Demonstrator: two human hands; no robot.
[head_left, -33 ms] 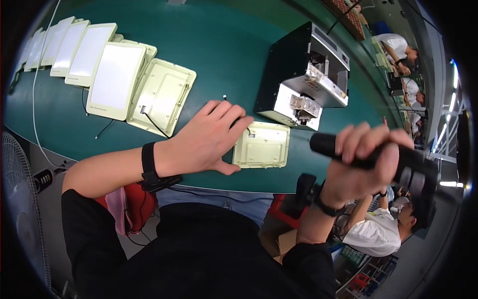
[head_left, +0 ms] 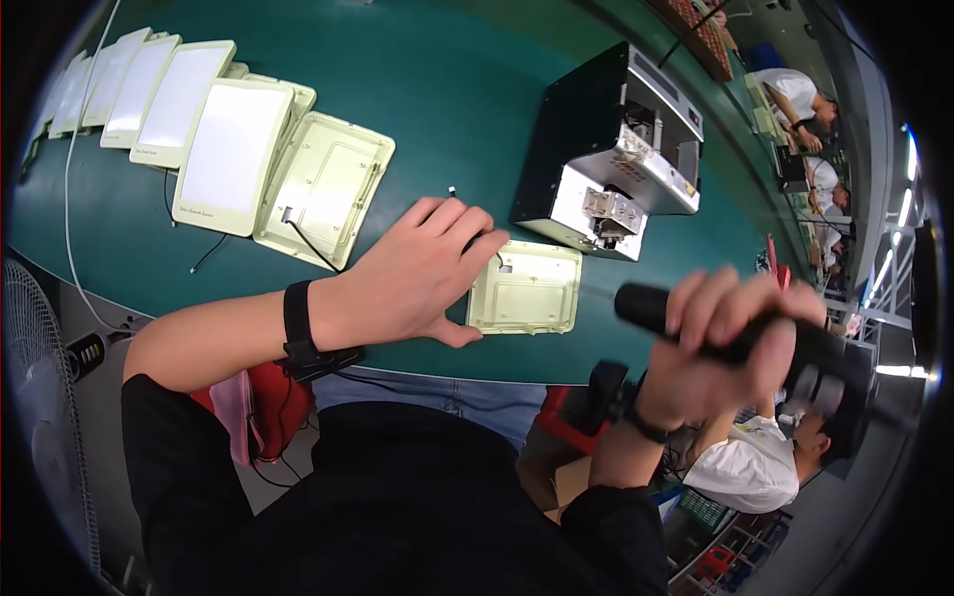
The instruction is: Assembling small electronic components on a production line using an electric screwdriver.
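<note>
My left hand [head_left: 402, 273] bends over the left side of a pale yellow plastic cover [head_left: 537, 301] lying on the green table. Its thumb presses at the cover's near left corner, and the fingers curl over a dark cable at the far left corner. In my right hand [head_left: 735, 323], slightly blurred, is a black electric screwdriver [head_left: 644, 307], held sideways. Its thin bit points left at the cover's right edge; contact between them is hard to make out. Left of my left hand lies another open cover [head_left: 328, 184] with a black cable.
Overlapping white-faced panels [head_left: 231, 149] run along the left of the table. A black and silver machine [head_left: 576, 149] stands beyond the cover. A fan [head_left: 45, 417] is at lower left; a co-worker in a white shirt [head_left: 750, 467] sits at right.
The screwdriver in my right hand has come slightly lower and a little nearer to the cover. My left hand stays in place.
</note>
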